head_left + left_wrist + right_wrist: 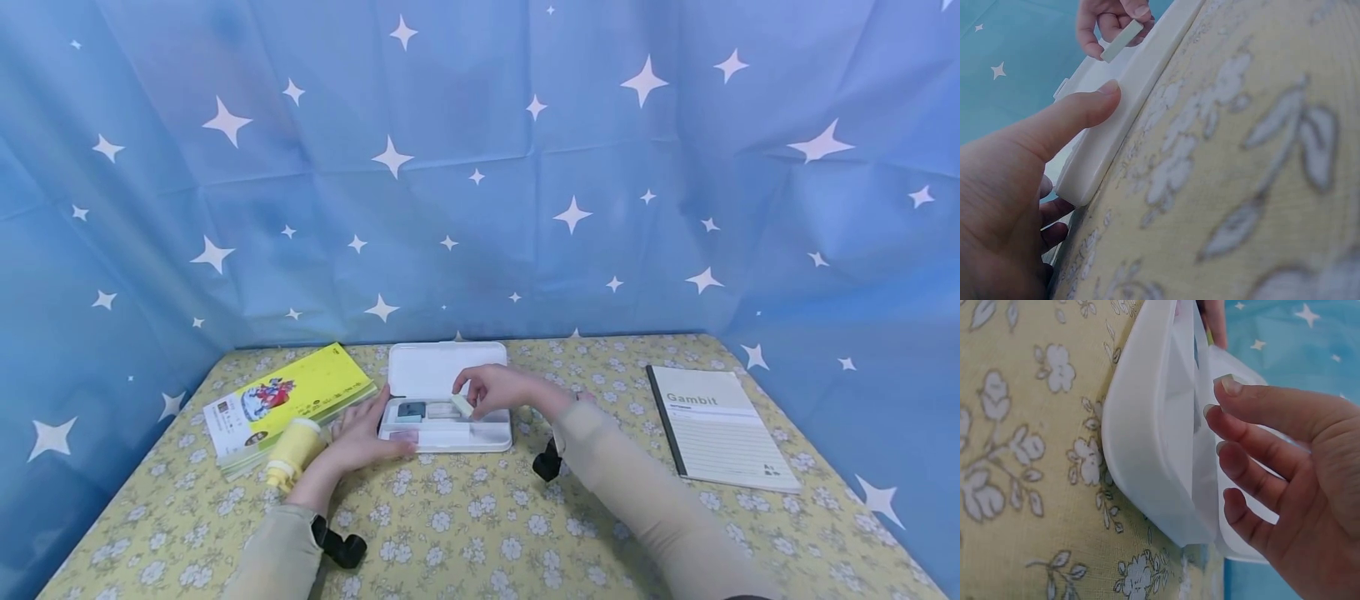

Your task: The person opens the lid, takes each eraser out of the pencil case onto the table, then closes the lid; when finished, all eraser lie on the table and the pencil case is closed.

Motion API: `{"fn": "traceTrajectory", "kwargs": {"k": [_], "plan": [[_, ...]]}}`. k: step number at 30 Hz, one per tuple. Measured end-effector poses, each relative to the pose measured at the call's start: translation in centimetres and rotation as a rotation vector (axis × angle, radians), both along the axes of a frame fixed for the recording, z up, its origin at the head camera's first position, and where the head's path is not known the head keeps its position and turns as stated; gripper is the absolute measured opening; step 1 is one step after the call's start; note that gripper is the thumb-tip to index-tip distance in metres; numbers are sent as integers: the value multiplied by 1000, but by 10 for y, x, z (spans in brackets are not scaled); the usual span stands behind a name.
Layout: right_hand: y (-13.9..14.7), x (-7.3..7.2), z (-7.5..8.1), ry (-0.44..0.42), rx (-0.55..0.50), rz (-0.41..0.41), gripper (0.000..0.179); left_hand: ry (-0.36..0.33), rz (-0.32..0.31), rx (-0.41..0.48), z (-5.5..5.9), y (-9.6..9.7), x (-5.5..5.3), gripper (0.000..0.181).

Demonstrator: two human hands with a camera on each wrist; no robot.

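Observation:
A white pencil case (457,447) lies on the cloth with its lid (423,367) raised at the back. My left hand (363,437) holds its left end, the thumb (1094,107) on the front wall and the other fingers round the end. Over the case, my right hand (495,387) pinches a small pale-green eraser (462,406), tilted, between thumb and fingers. The left wrist view shows this eraser (1122,40) above the rim; in the right wrist view it is hidden. Inside the case sit a dark blue-grey block (411,409) and light-coloured pieces.
A yellow-covered stack of books (307,387) lies at the left, with a pale yellow bottle-like object (295,452) beside my left wrist. To the right rests a Gambit notebook (723,429). Behind the flowered tablecloth (495,533) hangs a blue curtain (480,208) with white stars.

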State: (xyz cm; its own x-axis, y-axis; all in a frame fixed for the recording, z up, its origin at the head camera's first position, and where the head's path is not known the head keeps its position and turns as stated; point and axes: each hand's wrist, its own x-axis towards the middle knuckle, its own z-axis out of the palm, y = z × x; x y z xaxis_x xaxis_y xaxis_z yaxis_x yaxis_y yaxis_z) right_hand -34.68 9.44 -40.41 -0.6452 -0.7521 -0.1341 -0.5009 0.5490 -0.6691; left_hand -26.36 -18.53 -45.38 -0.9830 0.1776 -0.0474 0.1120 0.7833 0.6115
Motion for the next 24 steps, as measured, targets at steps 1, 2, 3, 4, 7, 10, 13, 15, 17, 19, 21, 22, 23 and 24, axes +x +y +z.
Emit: {"fn": "traceTrajectory", "kwargs": {"k": [1,2,3,4,7,10,13,15,17,19,21,22,23,24], "plan": [[1,1,0,2,-4,-1,41,-1,0,-2,0,0,0,120],[2,2,1,4,-8,-3,41,-2,1,-2,0,0,0,120],[3,2,1,10,-8,-6,41,-4,1,-3,-1,0,0,120],[5,3,2,14,-10,-8,41,-7,3,-5,-1,1,0,120],[11,5,4,31,-27,-9,42,-5,2,3,-1,1,-1,120],[18,6,5,32,-53,-3,42,1,0,5,-1,2,-1,121],[27,9,7,25,-66,-15,41,6,-5,7,-1,2,-1,121],[33,11,9,23,-68,-26,41,6,-9,8,-1,2,-1,121],[41,13,11,32,-62,-43,40,5,-11,10,-1,1,-1,121],[48,15,13,39,-66,-53,38,3,-11,12,0,1,-1,120],[56,17,15,41,-70,-71,38,3,-12,9,1,1,0,120],[59,18,16,42,-76,-76,38,3,-12,7,1,0,0,120],[63,19,17,42,-85,-80,38,3,-11,6,2,0,1,120],[66,20,17,41,-93,-85,38,2,-10,5,2,0,1,120]]}}
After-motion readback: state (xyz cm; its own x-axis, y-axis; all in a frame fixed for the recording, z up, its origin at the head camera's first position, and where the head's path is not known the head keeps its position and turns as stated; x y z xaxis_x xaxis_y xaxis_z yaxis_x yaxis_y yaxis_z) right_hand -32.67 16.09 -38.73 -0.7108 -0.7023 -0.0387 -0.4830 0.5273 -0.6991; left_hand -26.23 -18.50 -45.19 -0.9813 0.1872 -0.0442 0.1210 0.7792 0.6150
